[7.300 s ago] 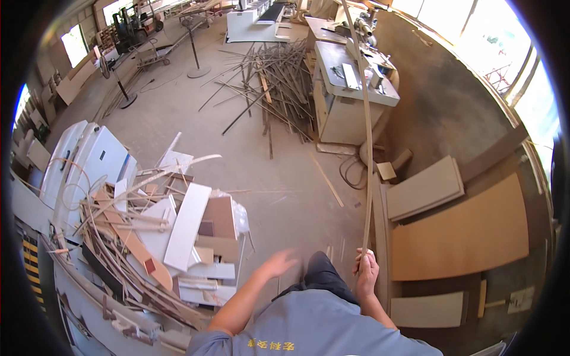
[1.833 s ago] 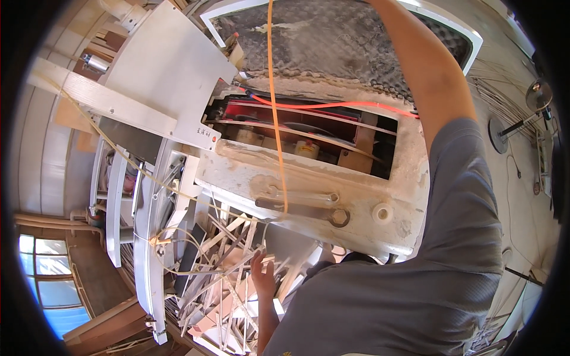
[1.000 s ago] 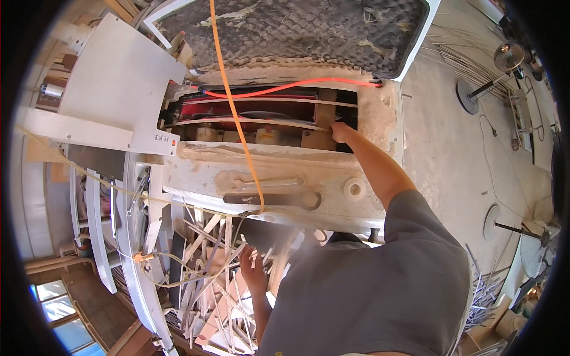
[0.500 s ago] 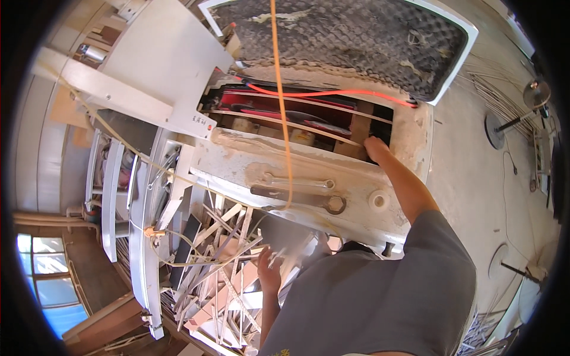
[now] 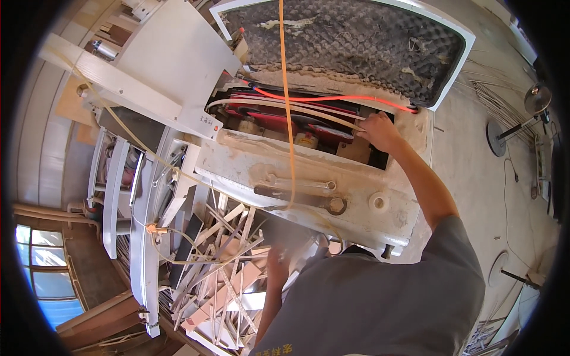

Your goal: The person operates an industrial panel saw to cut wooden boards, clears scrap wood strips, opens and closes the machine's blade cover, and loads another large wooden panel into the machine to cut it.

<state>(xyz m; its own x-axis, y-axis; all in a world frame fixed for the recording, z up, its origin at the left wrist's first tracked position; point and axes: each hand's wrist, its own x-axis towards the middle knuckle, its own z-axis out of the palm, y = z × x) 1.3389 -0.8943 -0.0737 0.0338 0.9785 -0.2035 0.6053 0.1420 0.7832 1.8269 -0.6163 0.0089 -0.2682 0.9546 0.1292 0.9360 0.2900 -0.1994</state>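
Note:
My right hand (image 5: pixel 380 132) is closed on the right end of a narrow pale drive belt (image 5: pixel 323 114), over the right side of a long opening in the machine. Two strands of the belt run left from my fingers and bow upward, looking slack. Beneath them lie dark and red parts (image 5: pixel 261 118) and a yellowish round part (image 5: pixel 306 140), partly covered. My left hand (image 5: pixel 278 267) hangs low in front of the machine, near a heap of wood offcuts (image 5: pixel 231 285). Its fingers are smeared by motion.
A raised lid (image 5: pixel 356 53) with dark, bumpy lining stands behind the opening. An orange hose (image 5: pixel 286 77) hangs across it, and a red hose (image 5: pixel 332 97) runs along its back. A combination wrench (image 5: pixel 306 183), a large dark wrench (image 5: pixel 297 196) and a white ring (image 5: pixel 379 202) lie on the dusty ledge (image 5: pixel 237 154).
My right hand has moved up and back from the opening's front edge, drawing the belt strands together; they were straight and now bow. My left hand has shifted slightly and is more blurred.

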